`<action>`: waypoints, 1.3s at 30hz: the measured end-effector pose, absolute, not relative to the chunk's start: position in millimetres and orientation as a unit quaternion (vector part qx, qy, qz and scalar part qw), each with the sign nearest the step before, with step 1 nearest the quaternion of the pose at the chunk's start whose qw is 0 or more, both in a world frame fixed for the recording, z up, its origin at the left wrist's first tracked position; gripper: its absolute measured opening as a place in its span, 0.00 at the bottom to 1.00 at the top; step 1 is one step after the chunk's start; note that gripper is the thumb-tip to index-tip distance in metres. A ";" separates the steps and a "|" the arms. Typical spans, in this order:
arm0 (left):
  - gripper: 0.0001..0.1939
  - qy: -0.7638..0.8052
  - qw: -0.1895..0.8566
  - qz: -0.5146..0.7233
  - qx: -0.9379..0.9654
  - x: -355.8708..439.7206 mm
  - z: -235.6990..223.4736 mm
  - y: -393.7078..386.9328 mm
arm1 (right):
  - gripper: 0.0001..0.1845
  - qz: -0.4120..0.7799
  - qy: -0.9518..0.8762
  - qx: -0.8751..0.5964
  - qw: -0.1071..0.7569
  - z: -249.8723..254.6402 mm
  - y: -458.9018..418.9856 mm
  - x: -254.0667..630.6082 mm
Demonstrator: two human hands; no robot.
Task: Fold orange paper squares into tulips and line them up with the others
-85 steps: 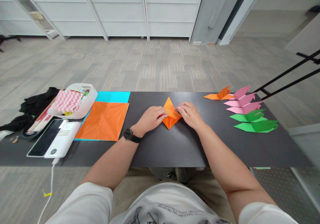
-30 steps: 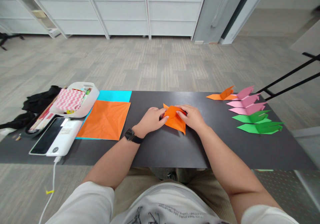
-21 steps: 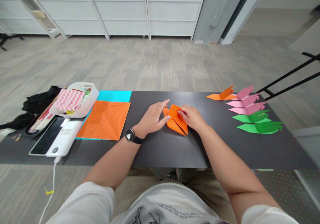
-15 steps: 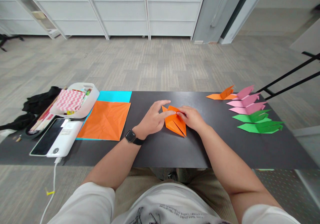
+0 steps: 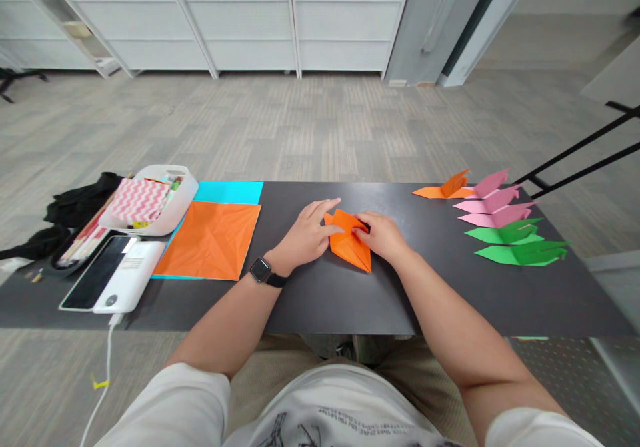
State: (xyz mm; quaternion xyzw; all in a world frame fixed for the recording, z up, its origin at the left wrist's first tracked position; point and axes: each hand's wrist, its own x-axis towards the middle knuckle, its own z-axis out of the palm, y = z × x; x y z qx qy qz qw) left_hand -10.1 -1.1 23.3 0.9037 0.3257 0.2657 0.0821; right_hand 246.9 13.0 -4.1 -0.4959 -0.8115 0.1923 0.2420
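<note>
A partly folded piece of orange origami paper (image 5: 351,248) lies on the dark table, its point aimed toward me. My right hand (image 5: 381,235) pinches its upper right side between thumb and fingers. On the other side, my left hand (image 5: 311,234) has its fingers spread, and the thumb rests on the paper's left edge. The fingers of that hand reach past the paper's far left corner. Part of the right side of the paper is hidden under my right hand.
Orange sheets (image 5: 210,240) lie over blue sheets (image 5: 233,192) at the left. Beyond them are a white basket (image 5: 185,200), a phone (image 5: 93,274) and a white power bank (image 5: 131,277) with a cable. Finished paper cranes stand at the right: orange (image 5: 445,189), pink (image 5: 495,200) and green (image 5: 520,254).
An upper flap of the orange paper has turned over, covering the slit that showed down its middle. My right thumb has shifted slightly lower; my left hand has barely moved.
</note>
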 end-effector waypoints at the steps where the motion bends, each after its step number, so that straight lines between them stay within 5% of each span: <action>1: 0.23 0.329 0.082 0.268 0.902 -10.2 22.3 -0.5 | 0.21 0.194 -0.809 -0.498 0.243 -4.1 12.8 246.6; 12: 0.12 0.432 0.061 0.239 0.867 -15.3 16.6 0.9 | 0.19 0.167 -0.758 -0.489 0.397 25.5 7.3 256.5; 22: 0.14 0.494 0.052 0.168 0.852 -14.7 21.3 -3.6 | 0.07 0.096 -0.833 -0.464 0.287 17.4 3.5 255.9; 39: 0.14 0.491 0.067 0.163 0.853 -9.0 25.2 -7.2 | 0.05 0.082 -0.833 -0.472 0.276 2.9 6.2 246.3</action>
